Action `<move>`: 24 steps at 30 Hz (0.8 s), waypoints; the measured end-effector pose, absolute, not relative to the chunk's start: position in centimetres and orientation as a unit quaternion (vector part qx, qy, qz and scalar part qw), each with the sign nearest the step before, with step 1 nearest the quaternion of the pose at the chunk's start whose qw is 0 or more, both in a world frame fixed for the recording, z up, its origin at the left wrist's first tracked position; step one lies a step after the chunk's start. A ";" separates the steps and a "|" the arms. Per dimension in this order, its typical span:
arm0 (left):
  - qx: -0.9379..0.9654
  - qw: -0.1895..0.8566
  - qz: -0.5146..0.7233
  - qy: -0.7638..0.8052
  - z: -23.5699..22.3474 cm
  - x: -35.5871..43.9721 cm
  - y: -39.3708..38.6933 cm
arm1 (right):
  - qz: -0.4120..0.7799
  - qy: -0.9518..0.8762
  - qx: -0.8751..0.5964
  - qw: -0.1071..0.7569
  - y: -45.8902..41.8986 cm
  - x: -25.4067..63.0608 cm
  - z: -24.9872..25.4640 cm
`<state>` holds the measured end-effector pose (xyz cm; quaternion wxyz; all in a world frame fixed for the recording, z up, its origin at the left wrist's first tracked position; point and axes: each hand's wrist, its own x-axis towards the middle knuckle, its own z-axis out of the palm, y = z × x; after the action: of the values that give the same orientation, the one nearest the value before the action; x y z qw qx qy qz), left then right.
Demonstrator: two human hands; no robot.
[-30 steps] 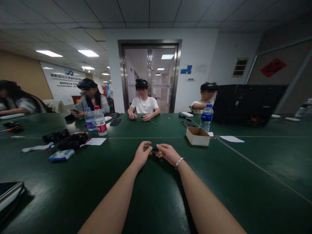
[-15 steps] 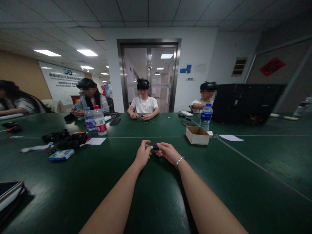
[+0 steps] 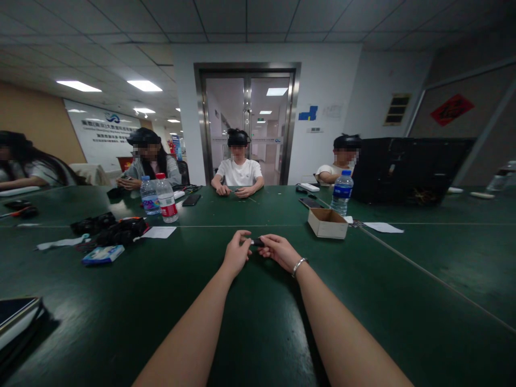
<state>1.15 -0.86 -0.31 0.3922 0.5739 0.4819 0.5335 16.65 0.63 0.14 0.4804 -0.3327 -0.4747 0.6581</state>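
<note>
Over the green table (image 3: 258, 333), my two hands meet at a small black stick with a silvery end (image 3: 257, 242); its exact kind is too small to tell. My right hand (image 3: 280, 251), with a silver bracelet at the wrist, pinches the black part between thumb and fingers. At the silvery end, the thumb and fingers of my left hand (image 3: 237, 252) are closed on the tip, which they partly hide. The stick lies roughly level between the fingertips.
An open cardboard box (image 3: 327, 224) stands ahead on the right, before a blue-labelled bottle (image 3: 342, 193). To the left are two bottles, black gear (image 3: 116, 231), a blue-white packet (image 3: 102, 255) and paper (image 3: 159, 232). Several people sit around the table; a black case (image 3: 411, 172) stands at right.
The silvery end, hidden a second ago, came into view between my fingertips half a second ago and still shows. Both hands have stayed in nearly the same place.
</note>
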 end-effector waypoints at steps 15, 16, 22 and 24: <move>0.592 0.379 0.518 0.487 0.0 1.3 -1.2 | 0.661 -0.466 -0.325 0.490 0.1 16.7 0.6; 0.599 0.375 0.516 0.485 -0.2 1.2 -1.1 | 0.661 -0.469 -0.324 0.489 0.2 16.7 0.5; 0.592 0.372 0.518 0.493 -0.3 1.3 -1.0 | 0.662 -0.471 -0.321 0.487 0.1 16.7 0.6; 0.582 0.375 0.526 0.494 0.0 1.3 -1.2 | 0.662 -0.468 -0.322 0.489 0.1 16.7 0.6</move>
<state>1.34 -1.20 -0.03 0.3748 0.5815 0.4944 0.5263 16.74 0.11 0.61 0.4890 -0.3218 -0.4675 0.6624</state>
